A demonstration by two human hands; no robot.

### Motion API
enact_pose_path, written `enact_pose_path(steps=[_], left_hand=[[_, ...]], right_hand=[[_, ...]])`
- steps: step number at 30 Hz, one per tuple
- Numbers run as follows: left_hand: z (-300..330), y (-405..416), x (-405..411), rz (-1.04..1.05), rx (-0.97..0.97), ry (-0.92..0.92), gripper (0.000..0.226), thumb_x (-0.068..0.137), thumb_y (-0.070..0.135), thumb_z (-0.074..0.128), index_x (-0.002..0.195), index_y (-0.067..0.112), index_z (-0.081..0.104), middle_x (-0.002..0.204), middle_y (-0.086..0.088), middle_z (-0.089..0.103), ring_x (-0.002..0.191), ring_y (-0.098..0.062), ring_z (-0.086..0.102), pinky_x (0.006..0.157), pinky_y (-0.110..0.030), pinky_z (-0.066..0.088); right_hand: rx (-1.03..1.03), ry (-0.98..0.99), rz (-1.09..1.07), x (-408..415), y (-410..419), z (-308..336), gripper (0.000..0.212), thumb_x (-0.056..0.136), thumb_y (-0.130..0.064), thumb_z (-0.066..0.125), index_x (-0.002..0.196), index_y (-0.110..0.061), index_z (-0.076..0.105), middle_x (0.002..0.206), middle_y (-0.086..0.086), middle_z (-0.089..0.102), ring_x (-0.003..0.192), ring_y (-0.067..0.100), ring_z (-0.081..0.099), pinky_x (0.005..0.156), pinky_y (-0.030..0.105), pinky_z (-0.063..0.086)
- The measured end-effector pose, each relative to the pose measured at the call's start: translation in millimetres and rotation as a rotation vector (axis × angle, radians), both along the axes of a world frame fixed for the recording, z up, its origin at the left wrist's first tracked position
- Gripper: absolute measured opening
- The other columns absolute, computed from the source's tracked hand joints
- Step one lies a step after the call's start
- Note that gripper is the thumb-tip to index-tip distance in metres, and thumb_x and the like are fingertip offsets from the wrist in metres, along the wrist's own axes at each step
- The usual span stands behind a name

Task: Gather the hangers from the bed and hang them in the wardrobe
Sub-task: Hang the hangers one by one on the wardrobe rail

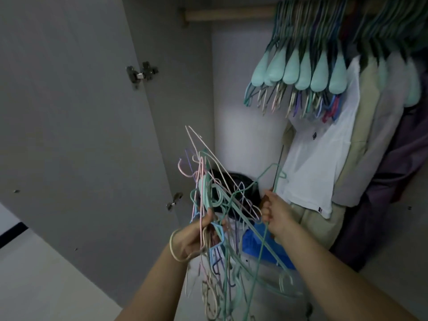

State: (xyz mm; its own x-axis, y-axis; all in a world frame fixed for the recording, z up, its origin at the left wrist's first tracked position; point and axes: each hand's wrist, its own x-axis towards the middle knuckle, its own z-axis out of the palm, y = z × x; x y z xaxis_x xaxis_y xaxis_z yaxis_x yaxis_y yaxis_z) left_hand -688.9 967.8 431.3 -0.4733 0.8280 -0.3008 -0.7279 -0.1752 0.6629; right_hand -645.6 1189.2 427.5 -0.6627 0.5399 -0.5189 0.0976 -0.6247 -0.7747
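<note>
A tangled bundle of thin wire hangers (209, 198) in pink, green, blue and purple hangs in front of the open wardrobe. My left hand (196, 237) grips the bundle from the left, with one cream hanger looped around its wrist. At the bundle's right side, my right hand (275, 214) is closed around a green hanger (269, 173) that is caught in the tangle. A wooden rail (229, 13) crosses the top of the wardrobe. Several mint-tipped hangers (298, 70) hang from it at the upper right.
The open grey wardrobe door (69, 112) stands at the left with its hinges showing. A white shirt (322, 147), beige and purple clothes hang at the right. A blue bag (259, 249) and dark items lie on the wardrobe floor below my hands.
</note>
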Motion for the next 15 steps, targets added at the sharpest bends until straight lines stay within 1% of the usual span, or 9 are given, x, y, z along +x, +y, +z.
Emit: enact_pose_path(steps=[3, 5, 6, 7, 8, 9, 10, 13, 15], left_hand=[[-3, -5, -11, 0.064, -0.038, -0.038, 0.048, 0.05, 0.037, 0.09, 0.076, 0.001, 0.071, 0.072, -0.011, 0.072, 0.058, -0.018, 0.071, 0.051, -0.023, 0.056], [-6, -8, -21, 0.124, -0.066, -0.093, 0.04, 0.061, 0.029, 0.083, 0.081, 0.001, 0.065, 0.07, -0.013, 0.072, 0.054, -0.019, 0.07, 0.047, -0.025, 0.056], [-6, -10, -26, 0.138, -0.076, -0.109, 0.035, 0.065, 0.025, 0.079, 0.083, 0.002, 0.062, 0.069, -0.014, 0.072, 0.053, -0.02, 0.07, 0.046, -0.026, 0.056], [-6, -12, -31, 0.138, -0.077, -0.109, 0.033, 0.067, 0.023, 0.078, 0.085, 0.003, 0.06, 0.068, -0.013, 0.071, 0.053, -0.02, 0.069, 0.046, -0.026, 0.056], [-6, -14, -37, 0.133, -0.062, -0.098, 0.035, 0.064, 0.022, 0.082, 0.085, 0.003, 0.06, 0.069, -0.013, 0.07, 0.053, -0.02, 0.069, 0.046, -0.026, 0.055], [-6, -15, -43, 0.128, -0.036, -0.082, 0.04, 0.058, 0.021, 0.088, 0.083, 0.004, 0.061, 0.069, -0.012, 0.07, 0.053, -0.02, 0.068, 0.045, -0.027, 0.055], [-7, -17, -49, 0.122, -0.009, -0.066, 0.044, 0.051, 0.02, 0.092, 0.08, 0.005, 0.062, 0.069, -0.012, 0.069, 0.053, -0.02, 0.067, 0.045, -0.027, 0.055], [-9, -22, -68, 0.105, 0.006, -0.02, 0.039, 0.053, 0.024, 0.092, 0.078, 0.008, 0.066, 0.071, -0.01, 0.07, 0.056, -0.019, 0.068, 0.05, -0.027, 0.057], [-10, -23, -79, 0.103, -0.01, -0.014, 0.039, 0.062, 0.028, 0.085, 0.087, 0.006, 0.066, 0.075, -0.012, 0.072, 0.059, -0.021, 0.07, 0.056, -0.029, 0.059]], right_hand=[[-0.011, 0.063, 0.012, -7, -11, 6, 0.018, 0.1, -0.025, 0.04, 0.09, -0.025, 0.054, 0.041, -0.007, 0.035, 0.03, 0.005, 0.023, 0.03, 0.013, 0.019], [0.123, 0.009, 0.114, -9, -26, 12, 0.013, 0.095, -0.033, 0.053, 0.088, -0.022, 0.052, 0.056, -0.004, 0.047, 0.04, 0.009, 0.038, 0.037, 0.019, 0.032], [0.232, -0.047, 0.196, -10, -35, 13, 0.02, 0.091, -0.035, 0.059, 0.101, -0.018, 0.054, 0.072, -0.001, 0.057, 0.053, 0.012, 0.051, 0.046, 0.025, 0.043], [0.329, -0.094, 0.256, -11, -43, 10, 0.042, 0.088, -0.035, 0.063, 0.122, -0.015, 0.049, 0.095, 0.004, 0.064, 0.075, 0.018, 0.062, 0.063, 0.031, 0.051], [0.377, -0.118, 0.283, -13, -50, 4, 0.064, 0.087, -0.034, 0.065, 0.14, -0.015, 0.034, 0.119, 0.008, 0.061, 0.099, 0.024, 0.063, 0.081, 0.036, 0.052], [0.398, -0.108, 0.288, -14, -55, -1, 0.075, 0.087, -0.034, 0.065, 0.146, -0.017, 0.023, 0.134, 0.01, 0.052, 0.116, 0.026, 0.056, 0.095, 0.038, 0.048], [0.412, -0.08, 0.293, -14, -61, -4, 0.074, 0.088, -0.034, 0.064, 0.147, -0.018, 0.021, 0.141, 0.009, 0.046, 0.124, 0.027, 0.051, 0.101, 0.038, 0.044], [0.446, -0.026, 0.359, -15, -72, -10, 0.058, 0.092, -0.03, 0.059, 0.143, -0.017, 0.033, 0.136, 0.008, 0.048, 0.119, 0.026, 0.054, 0.086, 0.028, 0.052], [0.504, -0.042, 0.313, -19, -74, -9, 0.047, 0.093, -0.025, 0.058, 0.136, -0.016, 0.04, 0.113, 0.011, 0.059, 0.098, 0.024, 0.062, 0.074, 0.029, 0.052]])
